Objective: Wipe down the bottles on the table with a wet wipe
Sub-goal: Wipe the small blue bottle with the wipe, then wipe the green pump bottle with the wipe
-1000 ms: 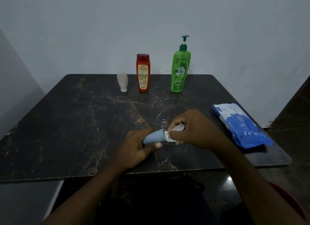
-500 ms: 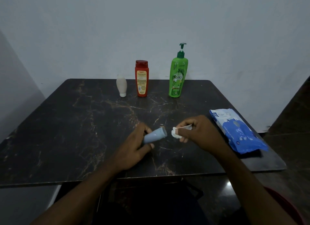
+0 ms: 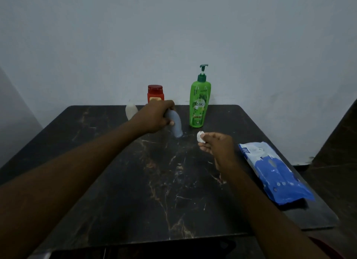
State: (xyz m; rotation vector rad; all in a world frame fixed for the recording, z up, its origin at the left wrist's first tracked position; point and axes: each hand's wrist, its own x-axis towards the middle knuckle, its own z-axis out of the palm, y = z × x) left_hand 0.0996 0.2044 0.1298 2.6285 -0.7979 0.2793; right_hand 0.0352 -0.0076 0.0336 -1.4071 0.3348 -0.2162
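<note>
Now that my left hand (image 3: 154, 117), fingers clamped round the tilted grey bottle (image 3: 176, 126), has carried it from the near surface (image 3: 116, 181) to the back row, I judge it wiped. The red bottle (image 3: 155, 92) is half hidden behind that hand and the green pump bottle (image 3: 200, 104) crowds its right. My right hand (image 3: 218, 144) pinches the balled wet wipe (image 3: 201, 136), and the wipes pack (image 3: 274, 172) lies beyond.

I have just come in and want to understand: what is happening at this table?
A person is cleaning bottles. The left hand grips a grey-blue tube, nearly upright, its lower end at or just above the dark table, near the green pump bottle. The right hand pinches a crumpled wet wipe, apart from the tube. A red bottle and a small white bottle stand at the back; a blue wipes pack lies on the right.
</note>
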